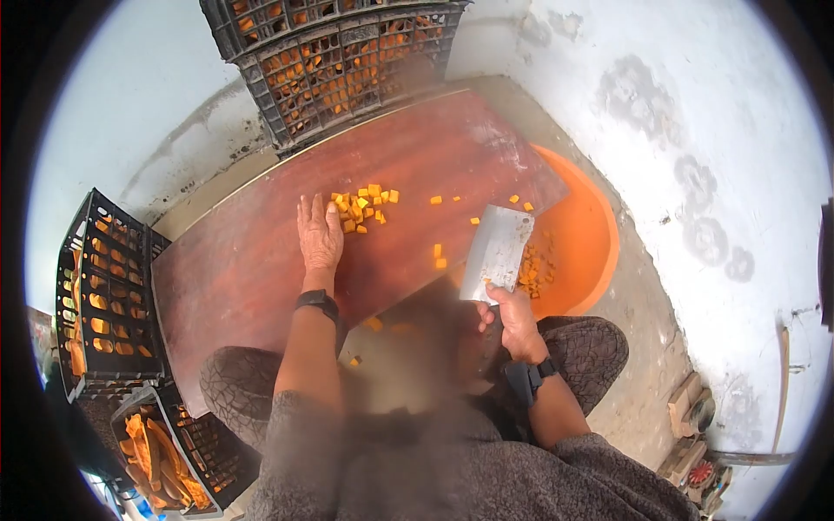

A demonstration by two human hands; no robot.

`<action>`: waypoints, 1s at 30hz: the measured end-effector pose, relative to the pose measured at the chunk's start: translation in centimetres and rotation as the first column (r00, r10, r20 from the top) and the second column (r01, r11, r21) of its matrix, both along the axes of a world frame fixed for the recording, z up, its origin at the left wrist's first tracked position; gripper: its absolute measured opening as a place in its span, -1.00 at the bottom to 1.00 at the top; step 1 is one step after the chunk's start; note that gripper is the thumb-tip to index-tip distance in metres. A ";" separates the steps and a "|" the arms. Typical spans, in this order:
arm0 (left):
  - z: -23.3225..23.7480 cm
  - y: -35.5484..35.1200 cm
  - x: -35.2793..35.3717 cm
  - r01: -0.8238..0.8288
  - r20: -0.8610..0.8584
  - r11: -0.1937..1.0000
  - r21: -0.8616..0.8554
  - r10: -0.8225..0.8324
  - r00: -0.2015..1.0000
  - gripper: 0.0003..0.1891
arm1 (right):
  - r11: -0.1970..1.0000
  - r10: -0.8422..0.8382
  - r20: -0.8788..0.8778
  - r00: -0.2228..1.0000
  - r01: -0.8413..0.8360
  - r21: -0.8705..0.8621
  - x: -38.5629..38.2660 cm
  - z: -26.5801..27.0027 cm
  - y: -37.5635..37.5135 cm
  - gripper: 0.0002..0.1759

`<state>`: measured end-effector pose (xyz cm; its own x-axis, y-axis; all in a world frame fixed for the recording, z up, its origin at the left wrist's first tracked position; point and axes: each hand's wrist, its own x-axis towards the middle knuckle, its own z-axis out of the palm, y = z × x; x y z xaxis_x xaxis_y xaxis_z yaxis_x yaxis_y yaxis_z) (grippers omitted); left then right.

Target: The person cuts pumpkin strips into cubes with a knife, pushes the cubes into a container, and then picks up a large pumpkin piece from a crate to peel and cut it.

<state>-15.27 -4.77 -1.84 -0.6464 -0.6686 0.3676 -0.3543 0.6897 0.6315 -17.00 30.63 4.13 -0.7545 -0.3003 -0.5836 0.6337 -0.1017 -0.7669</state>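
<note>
Gripping cleaver (497, 253) in closed right hand (515, 323), frame centre; left hand (319, 234) open, flat on board (261, 260), fingertips touching orange cubes (360, 207).

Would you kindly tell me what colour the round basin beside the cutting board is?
The basin is orange, shown best in the head view.

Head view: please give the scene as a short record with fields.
left hand: flat on the wooden board, beside the orange cubes
right hand: grips the cleaver, blade over the board's right edge
orange basin: under the board's right end, some cubes inside
crates: one behind the board, two at the left, holding orange pieces
</note>
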 end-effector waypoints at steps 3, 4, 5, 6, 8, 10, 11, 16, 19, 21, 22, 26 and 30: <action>-0.7 -0.6 -0.4 0.000 0.009 1.000 0.022 0.000 1.000 -0.45 | 1.000 -0.018 -0.004 1.000 0.018 0.001 0.2 -0.3 -0.4 -0.75; -0.8 -0.8 -0.6 0.033 0.013 0.999 -0.005 -0.032 0.999 -0.45 | 0.999 -0.047 0.005 0.999 0.047 0.000 0.2 -0.3 -0.5 -0.75; -1.0 -0.9 -0.9 0.064 0.017 0.997 -0.033 -0.064 0.998 -0.44 | 0.999 -0.050 0.005 0.999 0.050 0.002 0.2 -0.2 -0.5 -0.75; -0.9 -1.0 -1.2 0.066 0.016 0.997 -0.031 -0.065 0.998 -0.44 | 0.999 -0.043 -0.020 0.999 0.043 -0.011 0.3 0.1 -0.6 -0.75; -1.0 -1.0 -1.5 0.082 0.006 0.996 -0.029 -0.082 0.997 -0.45 | 0.999 -0.037 -0.041 0.998 0.037 -0.020 0.2 -0.1 -0.7 -0.75; -0.7 -0.7 -1.8 0.090 -0.019 0.996 0.000 -0.090 0.996 -0.46 | 0.997 -0.055 -0.046 0.997 0.057 0.046 0.1 -0.4 -0.7 -0.74; -0.5 -0.7 -1.9 0.094 -0.047 0.995 0.023 -0.093 0.995 -0.47 | 0.997 -0.055 -0.047 0.997 0.057 0.048 0.1 -0.4 -0.8 -0.74; 0.2 0.0 -3.2 0.181 -0.129 0.983 0.034 -0.175 0.976 -0.52 | 0.999 -0.032 -0.021 0.999 0.033 0.031 -0.3 -1.1 -1.0 -0.78; 0.0 0.5 -4.2 0.262 -0.103 0.965 -0.017 -0.262 0.960 -0.56 | 1.000 -0.010 0.026 1.000 0.009 0.023 -0.2 -0.6 -1.7 -0.79; -0.2 1.6 -4.6 0.288 -0.078 0.955 -0.071 -0.293 0.953 -0.63 | 1.000 -0.021 0.035 0.999 0.020 0.011 -0.1 -0.7 -2.6 -0.78; 0.7 2.6 -4.4 0.286 -0.076 0.956 -0.072 -0.291 0.954 -0.63 | 0.999 -0.036 0.044 0.998 0.036 0.000 0.0 -0.8 -2.9 -0.76; 3.6 5.9 -3.4 0.476 -0.047 0.879 0.029 -0.475 0.879 -0.66 | 0.997 0.050 -0.022 0.998 -0.052 -0.063 -0.1 -1.3 -3.9 -0.73; 4.1 8.5 -2.0 0.515 0.076 0.856 0.055 -0.518 0.852 -0.61 | 0.995 0.075 0.028 0.997 -0.073 -0.072 0.2 -1.7 -5.0 -0.73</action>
